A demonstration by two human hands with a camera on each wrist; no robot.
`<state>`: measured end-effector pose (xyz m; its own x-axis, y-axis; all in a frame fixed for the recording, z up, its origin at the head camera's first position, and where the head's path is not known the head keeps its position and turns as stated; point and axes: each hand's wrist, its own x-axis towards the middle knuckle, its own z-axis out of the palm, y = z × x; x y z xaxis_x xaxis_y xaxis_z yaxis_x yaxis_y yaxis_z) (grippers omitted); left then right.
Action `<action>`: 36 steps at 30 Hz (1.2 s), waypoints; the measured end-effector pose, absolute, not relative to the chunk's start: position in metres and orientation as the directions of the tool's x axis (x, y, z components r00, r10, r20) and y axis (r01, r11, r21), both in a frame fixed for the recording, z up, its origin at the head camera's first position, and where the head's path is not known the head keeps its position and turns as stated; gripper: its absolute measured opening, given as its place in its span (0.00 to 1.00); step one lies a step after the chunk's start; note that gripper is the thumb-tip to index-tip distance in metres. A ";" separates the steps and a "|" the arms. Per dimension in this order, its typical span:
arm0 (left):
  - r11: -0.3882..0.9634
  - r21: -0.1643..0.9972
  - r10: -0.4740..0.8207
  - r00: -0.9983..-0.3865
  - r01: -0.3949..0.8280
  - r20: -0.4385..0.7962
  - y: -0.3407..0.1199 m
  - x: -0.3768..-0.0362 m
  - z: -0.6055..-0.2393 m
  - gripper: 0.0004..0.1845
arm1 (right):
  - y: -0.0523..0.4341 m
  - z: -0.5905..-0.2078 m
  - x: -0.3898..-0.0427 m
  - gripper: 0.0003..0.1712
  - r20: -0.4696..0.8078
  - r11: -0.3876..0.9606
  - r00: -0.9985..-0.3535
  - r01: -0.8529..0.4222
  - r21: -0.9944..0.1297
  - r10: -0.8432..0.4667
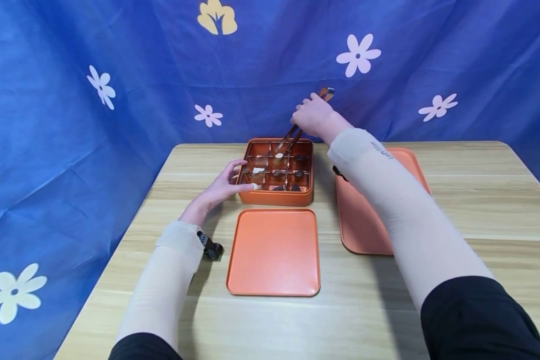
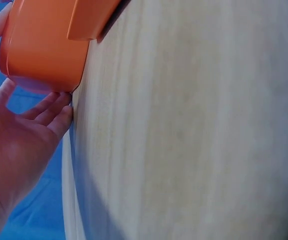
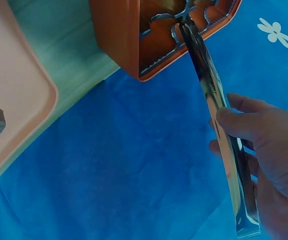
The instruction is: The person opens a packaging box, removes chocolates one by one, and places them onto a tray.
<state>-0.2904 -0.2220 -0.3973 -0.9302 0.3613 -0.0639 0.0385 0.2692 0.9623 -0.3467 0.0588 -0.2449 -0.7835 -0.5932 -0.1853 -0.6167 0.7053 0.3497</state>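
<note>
— Where are the long metal tongs [image 1: 297,131]?

— My right hand [image 1: 312,116] pinches them mid-length, tips down in the far middle cell of the orange compartmented box [image 1: 276,192].

— How will they handle?

— Stiff, light, probably slick; I'd grip the middle.

— Left hand [image 1: 227,185]?

— Fingers spread, steadying the box's left wall on the wooden table [image 1: 454,220].

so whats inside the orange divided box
The orange divided box holds small white and dark pieces in several of its compartments, and the tips of the metal tongs held by the right hand reach into a back one. The near wall hides the front row's floor.
</note>
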 end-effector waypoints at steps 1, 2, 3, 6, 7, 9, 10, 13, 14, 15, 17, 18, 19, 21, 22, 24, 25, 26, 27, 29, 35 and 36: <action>0.270 0.962 0.361 -0.930 0.039 -0.064 -0.222 -0.290 -0.397 0.40 | 0.059 -0.246 -0.347 0.22 -0.186 0.707 -0.785 -0.615 0.349 -0.591; 0.273 0.961 0.360 -0.931 0.038 -0.066 -0.222 -0.290 -0.396 0.40 | 0.059 -0.247 -0.348 0.22 -0.188 0.708 -0.785 -0.616 0.345 -0.591; 0.275 0.961 0.359 -0.931 0.035 -0.069 -0.221 -0.290 -0.396 0.40 | 0.058 -0.249 -0.348 0.22 -0.187 0.708 -0.783 -0.618 0.342 -0.593; 0.275 0.961 0.358 -0.930 0.021 -0.082 -0.221 -0.290 -0.395 0.41 | 0.057 -0.251 -0.348 0.22 -0.189 0.712 -0.782 -0.620 0.329 -0.593; 0.273 0.962 0.359 -0.929 0.017 -0.086 -0.221 -0.291 -0.395 0.41 | 0.057 -0.251 -0.348 0.22 -0.189 0.716 -0.784 -0.618 0.325 -0.591; 0.269 0.963 0.363 -0.927 0.006 -0.095 -0.221 -0.292 -0.396 0.42 | 0.057 -0.252 -0.348 0.22 -0.188 0.725 -0.791 -0.609 0.322 -0.582; 0.267 0.964 0.364 -0.926 0.002 -0.099 -0.221 -0.292 -0.396 0.42 | 0.058 -0.252 -0.348 0.22 -0.188 0.729 -0.796 -0.604 0.323 -0.576; 0.272 0.962 0.365 -0.926 0.003 -0.100 -0.221 -0.292 -0.396 0.42 | 0.058 -0.251 -0.347 0.22 -0.185 0.734 -0.799 -0.600 0.317 -0.573; 0.273 0.962 0.364 -0.926 0.008 -0.096 -0.221 -0.291 -0.396 0.42 | 0.057 -0.250 -0.347 0.22 -0.185 0.733 -0.797 -0.602 0.316 -0.575; 0.271 0.963 0.364 -0.927 0.014 -0.089 -0.220 -0.291 -0.396 0.41 | 0.057 -0.250 -0.346 0.22 -0.185 0.733 -0.796 -0.604 0.314 -0.576; 0.272 0.962 0.363 -0.929 0.030 -0.074 -0.220 -0.290 -0.396 0.40 | 0.056 -0.250 -0.347 0.21 -0.185 0.731 -0.793 -0.608 0.310 -0.581; 0.272 0.961 0.363 -0.929 0.038 -0.066 -0.221 -0.290 -0.397 0.40 | 0.056 -0.251 -0.347 0.21 -0.186 0.730 -0.791 -0.610 0.309 -0.583; 0.273 0.961 0.362 -0.930 0.039 -0.065 -0.221 -0.290 -0.397 0.40 | 0.055 -0.251 -0.347 0.21 -0.186 0.727 -0.789 -0.613 0.310 -0.586; 0.276 0.960 0.358 -0.931 0.034 -0.070 -0.221 -0.291 -0.397 0.40 | 0.056 -0.252 -0.348 0.21 -0.180 0.725 -0.786 -0.616 0.309 -0.591; 0.277 0.960 0.359 -0.931 0.032 -0.072 -0.221 -0.291 -0.396 0.41 | 0.057 -0.253 -0.348 0.21 -0.173 0.723 -0.785 -0.616 0.312 -0.595; 0.269 0.963 0.361 -0.929 0.023 -0.078 -0.220 -0.291 -0.394 0.41 | 0.061 -0.254 -0.348 0.21 -0.150 0.721 -0.783 -0.617 0.314 -0.604; 0.271 0.962 0.365 -0.928 0.025 -0.079 -0.219 -0.289 -0.391 0.41 | 0.062 -0.255 -0.347 0.21 -0.139 0.721 -0.782 -0.617 0.315 -0.608; 0.271 0.962 0.369 -0.926 0.026 -0.079 -0.218 -0.287 -0.387 0.41 | 0.064 -0.255 -0.347 0.21 -0.129 0.722 -0.781 -0.616 0.313 -0.611; 0.270 0.963 0.373 -0.924 0.025 -0.081 -0.216 -0.285 -0.384 0.42 | 0.066 -0.255 -0.346 0.21 -0.123 0.724 -0.781 -0.616 0.312 -0.612; 0.274 0.961 0.378 -0.922 0.023 -0.086 -0.214 -0.282 -0.378 0.42 | 0.069 -0.255 -0.345 0.21 -0.111 0.728 -0.783 -0.613 0.308 -0.612; 0.294 0.955 0.379 -0.922 0.034 -0.084 -0.214 -0.279 -0.378 0.42 | 0.079 -0.250 -0.340 0.23 -0.090 0.736 -0.785 -0.609 0.294 -0.613; 0.293 0.955 0.379 -0.922 0.036 -0.081 -0.215 -0.281 -0.381 0.42 | 0.080 -0.248 -0.339 0.23 -0.087 0.737 -0.785 -0.609 0.292 -0.614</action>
<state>-0.2812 -0.2154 -0.3812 -0.9218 0.3789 -0.0814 0.0362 0.2934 0.9553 -0.3387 0.0804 -0.2481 -0.7845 -0.6140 -0.0869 -0.6093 0.7373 0.2917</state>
